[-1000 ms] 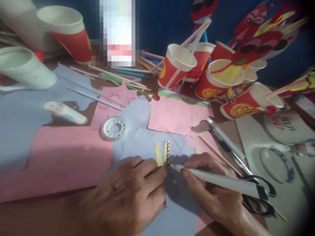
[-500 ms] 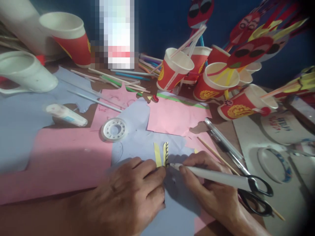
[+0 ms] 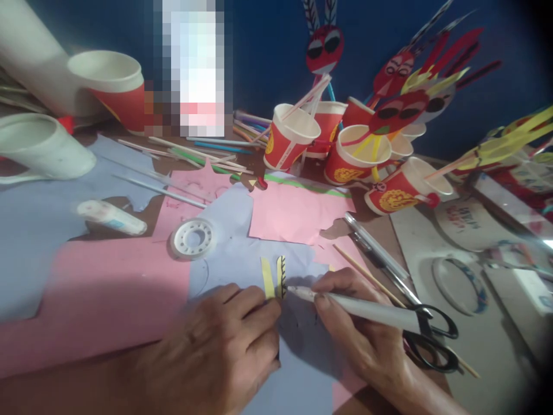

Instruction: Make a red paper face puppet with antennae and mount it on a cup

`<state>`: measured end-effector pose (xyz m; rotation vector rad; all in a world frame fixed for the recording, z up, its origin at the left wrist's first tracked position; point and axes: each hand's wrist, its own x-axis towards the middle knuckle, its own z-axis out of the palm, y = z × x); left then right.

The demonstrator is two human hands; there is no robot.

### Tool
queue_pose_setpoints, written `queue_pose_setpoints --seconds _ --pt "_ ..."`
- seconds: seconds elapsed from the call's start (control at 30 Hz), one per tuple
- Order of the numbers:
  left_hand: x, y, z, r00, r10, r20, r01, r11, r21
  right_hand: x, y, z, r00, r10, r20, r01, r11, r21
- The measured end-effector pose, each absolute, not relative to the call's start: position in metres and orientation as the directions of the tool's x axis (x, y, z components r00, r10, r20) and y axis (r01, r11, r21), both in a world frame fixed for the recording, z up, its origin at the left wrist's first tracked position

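My left hand [image 3: 233,340] lies on the blue paper [image 3: 298,374] with its fingers curled, holding down the lower ends of two narrow yellow paper strips. One yellow strip [image 3: 267,276] is plain. The other, a marked strip [image 3: 280,275], carries short black slanted strokes. A white marker pen [image 3: 367,310] is pinched between the thumb and fingers of my right hand [image 3: 358,323]. Its tip is just right of the marked strip; whether it touches the paper, I cannot tell. Beside my right hand lie scissors [image 3: 436,321] with black handles, their blades hidden.
Red paper cups [image 3: 289,144] with straws and paper faces stand at the back. A white tape roll [image 3: 193,238], a glue stick [image 3: 112,218] and a mug [image 3: 43,147] are on the left. Pens [image 3: 380,253], a wooden stick [image 3: 367,272] and a bracelet-like ring [image 3: 458,285] lie right.
The view has shifted, so the cups appear lower and farther left. The marker's tip has moved slightly off the strip's edge. My left hand stays on the strips.
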<state>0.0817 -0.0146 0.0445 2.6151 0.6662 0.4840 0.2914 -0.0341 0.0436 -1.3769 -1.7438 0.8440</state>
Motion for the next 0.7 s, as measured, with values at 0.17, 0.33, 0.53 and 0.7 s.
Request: queue_pose_setpoints --seconds 0.17,0.33,0.53,0.7 --pt "0.0822 -0.0150 0.0514 0.819 0.540 0.193 0.418 -0.793 0.444 0.2895 -0.0347 0.0419 -0.132 0.981 0.144 0.484 0.190 -0.854" --pt "0.0805 -0.0160 0.0506 0.838 0.521 0.163 0.407 -0.795 0.450 0.2904 -0.0337 0.0418 -0.161 0.975 0.152 0.507 0.213 -0.835" --pt "0.0802 -0.0156 0.0466 0.841 0.511 0.178 0.392 -0.801 0.452 0.2902 -0.0319 0.0409 -0.175 0.969 0.173 0.536 0.241 -0.809" --pt "0.0798 -0.0122 0.0497 0.857 0.481 0.186 0.372 -0.826 0.423 0.2899 -0.0314 0.0425 -0.184 0.967 0.179 0.552 0.252 -0.795"
